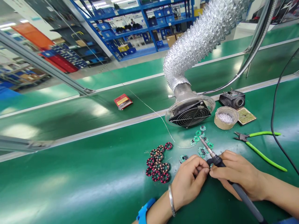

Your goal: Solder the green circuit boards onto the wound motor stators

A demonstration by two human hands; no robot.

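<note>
My right hand (pixel 243 177) is closed around a soldering iron (pixel 217 160), whose metal tip points up and left over small green circuit boards (pixel 202 151). Close beside it, my left hand (pixel 190 180) is pinched shut, fingertips meeting those of my right hand. A dark curved piece shows at the fingertips, but what the left hand holds is mostly hidden. Left of my hands lies a cluster of ring-shaped coil cores (pixel 157 165), some pink and black, others copper-coloured. A thin solder wire (pixel 167 127) runs across the bench and ends near the boards.
A fume extractor fan (pixel 192 115) on a silver duct (pixel 196 46) hangs beyond the boards. To the right are a round tub (pixel 226 118), a sponge tray (pixel 245 116), a black iron holder (pixel 232 99) and green-handled cutters (pixel 259 146). A red box (pixel 123 101) lies farther back.
</note>
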